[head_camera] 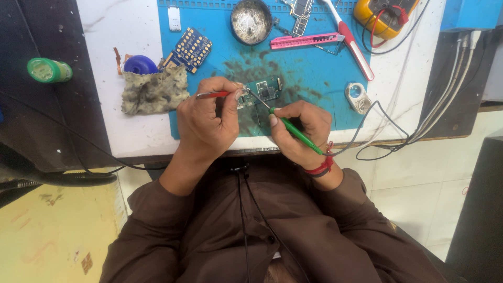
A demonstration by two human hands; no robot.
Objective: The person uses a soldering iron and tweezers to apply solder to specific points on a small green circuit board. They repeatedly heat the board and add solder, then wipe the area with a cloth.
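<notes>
Holding red-handled tweezers (212, 95) in a pinch, the left hand (207, 118) rests its heel at the near edge of the blue mat (319, 68), the tips meeting the small green board (264, 89). The right hand (298, 128) is closed pen-style around a green-handled iron (296, 132), whose thin metal tip slants up to the board's left part; its cord trails off over the wrist to the right. The board lies flat on the mat near the middle of the desk (105, 63), on a patch darkened with residue.

The board looks thin, stiff and light, likely to skid under a sideways push, so it seems best steadied by its bare edges and not by the chips on its face, which look fragile. The tweezers seem springy and need a constant squeeze.

Left of the hands lies a crumpled dirty sponge (154, 90), with a yellow-dotted board (191, 48) beyond it. Farther back sit a round tin (251, 21), a pink knife (306, 40) and a yellow meter (385, 15).
</notes>
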